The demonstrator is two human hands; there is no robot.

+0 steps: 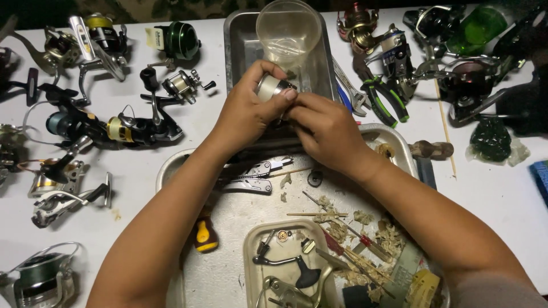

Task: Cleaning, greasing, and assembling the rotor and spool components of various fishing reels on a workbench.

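Both hands, the left hand (pixel 248 111) and right hand (pixel 325 131), clasped one half-hidden silver spool (pixel 270 87) at upper centre, fingers clenched.

A small silver metal fishing-reel spool (pixel 272 87) is gripped between the left hand (pixel 246 111) and the right hand (pixel 325 130). Just beyond the grip, a clear round plastic cup (pixel 289 27) is seen in a rectangular metal tray (pixel 235 40). Below the grip, a folding multi-tool (pixel 254 177) is laid on a large round metal tray (pixel 228 228).

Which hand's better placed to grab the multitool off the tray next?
Left, probably. The left hand cradles the small reel spool, but the multitool lies under its wrist. The right hand sits farther over, fingertips working at the spool.
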